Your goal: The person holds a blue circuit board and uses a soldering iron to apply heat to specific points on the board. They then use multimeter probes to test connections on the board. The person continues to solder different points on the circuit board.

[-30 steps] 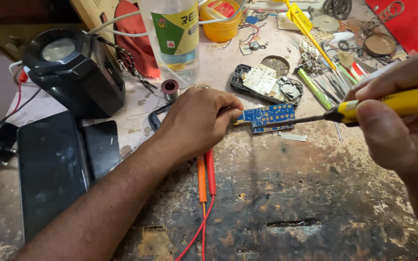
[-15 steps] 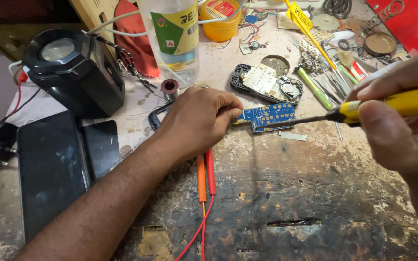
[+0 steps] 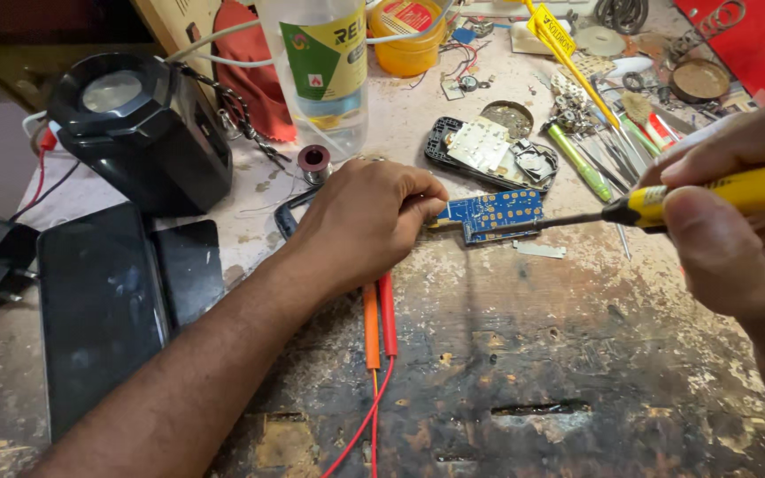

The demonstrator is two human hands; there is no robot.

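Here the left hand (image 3: 365,226) lies palm down near the middle of the desk (image 3: 524,372), its fingers curled and pinching the left end of a small blue board (image 3: 493,212), which lies flat on the worn wood. The right hand (image 3: 732,235) comes in from the right edge, clenched around a yellow iron (image 3: 737,190); the iron's dark tip reaches left and meets the board's lower right edge. A small silver strip (image 3: 540,250) lies just beside the board, towards the near edge.

Under the left wrist two probes (image 3: 379,323), one orange and one red, point away from the near edge, their thin leads trailing back to it. Just beyond the left hand's knuckles stands a small solder spool (image 3: 313,160), and behind that a clear plastic bottle (image 3: 325,71) with a green and yellow label. A black magnifier lamp (image 3: 135,128) sits towards the far left corner, with two dark phones (image 3: 104,301) lying face up beside it along the left edge. Behind the board rests an opened phone frame (image 3: 489,150), and a scatter of tweezers and tools (image 3: 613,142) fills the far right corner.
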